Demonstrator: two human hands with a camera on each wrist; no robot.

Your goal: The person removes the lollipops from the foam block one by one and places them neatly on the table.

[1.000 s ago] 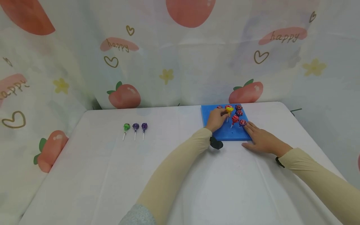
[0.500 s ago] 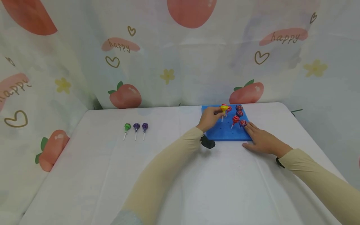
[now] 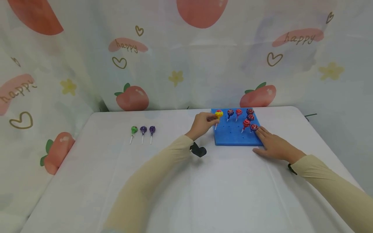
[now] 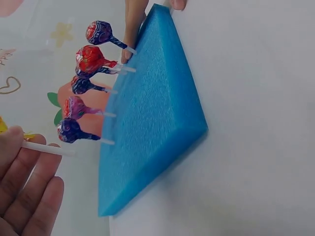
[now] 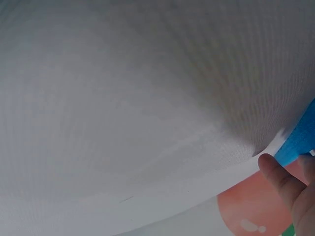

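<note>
My left hand (image 3: 203, 124) pinches a yellow-wrapped lollipop (image 3: 219, 114) over the left edge of a blue foam board (image 3: 225, 137). Its white stick (image 4: 47, 149) points toward the board in the left wrist view, with the tip apart from the foam. Several lollipops stand with their sticks in the board, among them a dark blue one (image 4: 70, 131), a pink one (image 4: 75, 106) and a red one (image 3: 246, 123). My right hand (image 3: 274, 144) rests at the board's right edge, fingers straight and fingertips by the nearest lollipop (image 3: 254, 127).
On the white tabletop (image 3: 175, 174) at the left lie a green lollipop (image 3: 134, 129) and two purple lollipops (image 3: 143, 129) in a row. A printed curtain (image 3: 204, 64) hangs behind the table. Small holes mark the board's top.
My left hand has moved left across the board with the yellow lollipop, uncovering the dark blue and pink lollipops at the back. The right hand has stayed at the board's edge.
</note>
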